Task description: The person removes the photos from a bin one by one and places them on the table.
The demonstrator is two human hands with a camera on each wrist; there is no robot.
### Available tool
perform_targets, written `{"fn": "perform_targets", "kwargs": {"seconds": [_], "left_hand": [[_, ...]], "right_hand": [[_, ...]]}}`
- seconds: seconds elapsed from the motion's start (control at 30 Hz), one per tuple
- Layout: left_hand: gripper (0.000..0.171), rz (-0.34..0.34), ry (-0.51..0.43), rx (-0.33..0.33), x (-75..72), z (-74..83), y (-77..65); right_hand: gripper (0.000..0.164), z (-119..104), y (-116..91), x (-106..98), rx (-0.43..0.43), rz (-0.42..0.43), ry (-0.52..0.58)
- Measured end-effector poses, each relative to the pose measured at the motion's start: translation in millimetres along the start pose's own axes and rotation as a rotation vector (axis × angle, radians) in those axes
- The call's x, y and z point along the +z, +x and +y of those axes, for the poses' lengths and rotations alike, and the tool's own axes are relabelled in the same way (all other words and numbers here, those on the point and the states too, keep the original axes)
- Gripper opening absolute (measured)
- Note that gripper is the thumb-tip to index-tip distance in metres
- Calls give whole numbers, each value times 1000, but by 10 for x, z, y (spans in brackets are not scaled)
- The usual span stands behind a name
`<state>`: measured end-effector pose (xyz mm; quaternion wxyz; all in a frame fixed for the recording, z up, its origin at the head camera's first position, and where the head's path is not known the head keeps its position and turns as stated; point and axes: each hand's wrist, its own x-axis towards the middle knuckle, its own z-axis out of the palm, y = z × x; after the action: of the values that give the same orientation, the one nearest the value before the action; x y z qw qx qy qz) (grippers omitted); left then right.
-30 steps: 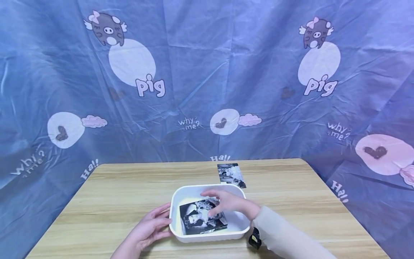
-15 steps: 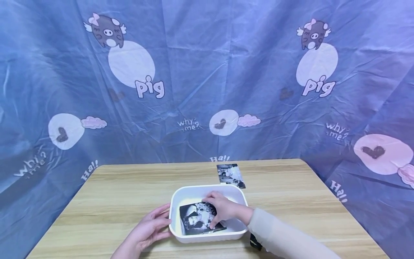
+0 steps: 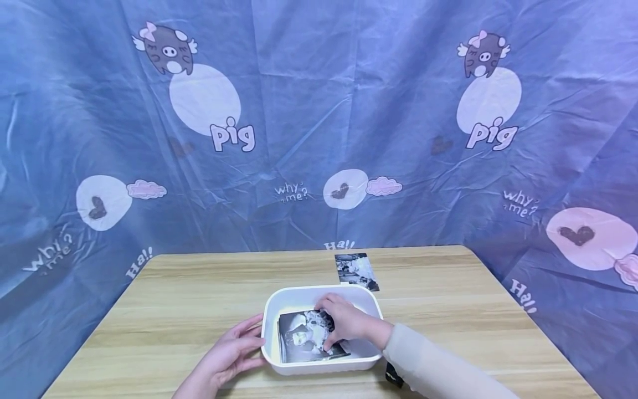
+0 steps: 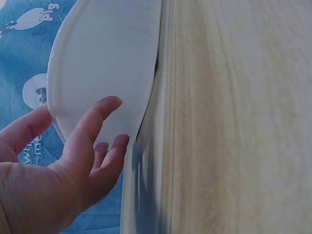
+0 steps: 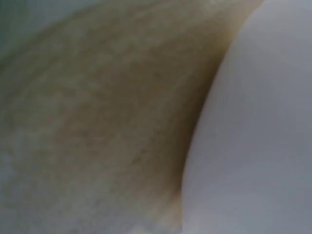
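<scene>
Gripping black-and-white photo prints [image 3: 301,341] in a white plastic box [image 3: 319,368].

The prints lie stacked towards the left of the box, where the right hand [image 3: 347,323] has thumb and fingers curled over them; how many prints it pinches, I cannot tell. The left hand [image 3: 231,353], loosely spread, only touches the box's left wall. Behind the box, one photo [image 3: 358,271] lies on the wooden table [image 3: 199,299]. The prints should be light, thin and fairly stiff, and their sheen suggests a slippery face that could smudge or crease. Opposite edges look the best hold; a pinch across the middle might bow them.
</scene>
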<state>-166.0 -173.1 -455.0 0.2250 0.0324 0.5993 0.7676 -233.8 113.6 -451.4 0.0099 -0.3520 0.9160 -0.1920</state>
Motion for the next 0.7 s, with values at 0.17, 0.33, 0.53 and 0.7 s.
{"fn": "perform_targets", "kwargs": {"seconds": [0.17, 0.33, 0.53, 0.7], "left_hand": [[80, -5, 4, 1, 0, -1, 4], [81, 4, 6, -1, 8, -1, 10], [81, 7, 2, -1, 3, -1, 12], [81, 6, -3, -1, -2, -1, 9]], "right_hand": [[72, 21, 17, -14, 3, 49, 79], [59, 65, 32, -48, 89, 68, 206], [45, 72, 62, -113, 114, 89, 237], [35, 66, 73, -190, 130, 85, 247]]}}
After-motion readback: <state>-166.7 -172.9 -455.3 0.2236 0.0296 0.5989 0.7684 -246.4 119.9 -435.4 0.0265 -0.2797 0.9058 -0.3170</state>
